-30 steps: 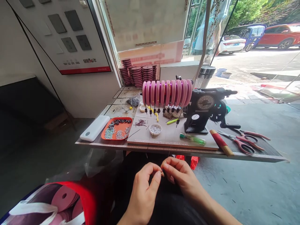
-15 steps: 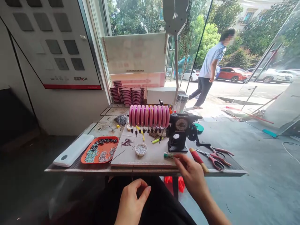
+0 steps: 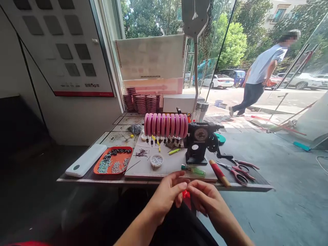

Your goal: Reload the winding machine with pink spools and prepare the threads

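Note:
My left hand (image 3: 167,194) and my right hand (image 3: 206,198) meet at the fingertips above my lap, just in front of the table edge. Both are closed in a pinch; whatever lies between the fingers is too small to make out. Behind them a green transparent tool (image 3: 195,170) lies on the white board (image 3: 143,173). A black hand-cranked winder (image 3: 197,147) carries a row of pink spools (image 3: 166,125) with small black weights hanging below. A white bowl of beads (image 3: 156,160) and thin dark sticks (image 3: 141,153) are on the board.
An orange tray (image 3: 112,160) of small parts and a white case (image 3: 85,160) are at the left. A red and tan stick (image 3: 219,173), scissors (image 3: 238,172) and pliers (image 3: 246,164) lie right. Stacked spools (image 3: 140,103) stand behind. A person (image 3: 258,75) walks outside.
My left hand has risen and moved right to meet my right hand. My right hand has left the green tool and come lower. The person outside has moved right.

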A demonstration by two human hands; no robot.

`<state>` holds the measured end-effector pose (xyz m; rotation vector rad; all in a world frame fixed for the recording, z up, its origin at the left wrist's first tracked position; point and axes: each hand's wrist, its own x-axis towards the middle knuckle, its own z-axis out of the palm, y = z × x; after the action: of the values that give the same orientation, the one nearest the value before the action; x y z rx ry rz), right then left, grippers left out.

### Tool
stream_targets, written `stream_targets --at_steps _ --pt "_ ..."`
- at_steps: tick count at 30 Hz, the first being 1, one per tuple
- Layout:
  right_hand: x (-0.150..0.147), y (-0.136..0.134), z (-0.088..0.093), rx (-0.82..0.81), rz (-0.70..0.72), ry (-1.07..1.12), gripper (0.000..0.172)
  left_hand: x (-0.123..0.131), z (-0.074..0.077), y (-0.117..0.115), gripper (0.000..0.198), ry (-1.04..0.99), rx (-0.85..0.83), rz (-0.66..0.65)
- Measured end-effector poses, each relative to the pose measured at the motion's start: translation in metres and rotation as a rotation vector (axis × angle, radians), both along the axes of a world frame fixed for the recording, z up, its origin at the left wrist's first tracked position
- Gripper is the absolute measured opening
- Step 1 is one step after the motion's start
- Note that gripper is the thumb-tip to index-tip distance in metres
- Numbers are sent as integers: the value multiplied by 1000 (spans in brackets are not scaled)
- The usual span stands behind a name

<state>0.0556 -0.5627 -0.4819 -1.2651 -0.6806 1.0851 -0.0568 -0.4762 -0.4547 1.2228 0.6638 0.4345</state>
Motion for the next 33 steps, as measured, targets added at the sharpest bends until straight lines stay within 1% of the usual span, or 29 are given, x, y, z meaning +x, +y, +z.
stream_targets --at_steps 1,3,5,7,9,11,13,15,19,22,24,26,29,31,33 --pt "0 -8 0 5 -1 38 40 4 1 0 39 -61 -167 -36" --pt "1 -21 0 42 -10 125 35 5 3 1 35 -173 -408 -27" --pt "3 -30 -1 134 -46 223 32 0 5 2 34 -264 -551 5" --pt "6 -36 -3 219 -76 274 30 -3 6 1 34 -281 -614 4" --pt "7 -38 -6 203 -75 254 26 -1 6 -2 30 -221 -575 21" --pt "8 -38 -10 130 -55 205 24 8 5 -7 22 -164 -489 -3" --pt "7 -39 -13 88 -32 176 24 18 2 -12 13 -196 -457 -78" --pt "8 -41 -15 132 -17 196 26 22 -1 -15 12 -267 -511 -125" --pt "7 -44 -11 278 -40 315 23 14 -3 -17 15 -332 -630 -3" --pt "6 -43 -3 331 -100 542 18 7 -1 -19 25 -414 -759 79" --pt "6 -41 3 338 -128 708 19 7 1 -21 31 -408 -807 152" --pt "7 -38 6 319 -166 813 20 9 2 -21 32 -351 -770 224" --pt "12 -31 11 293 -230 852 26 11 0 -17 26 -285 -631 291" --pt "16 -27 13 284 -253 821 31 11 -3 -14 21 -281 -539 280" --pt "21 -25 15 259 -255 772 33 10 -4 -10 20 -283 -468 239"
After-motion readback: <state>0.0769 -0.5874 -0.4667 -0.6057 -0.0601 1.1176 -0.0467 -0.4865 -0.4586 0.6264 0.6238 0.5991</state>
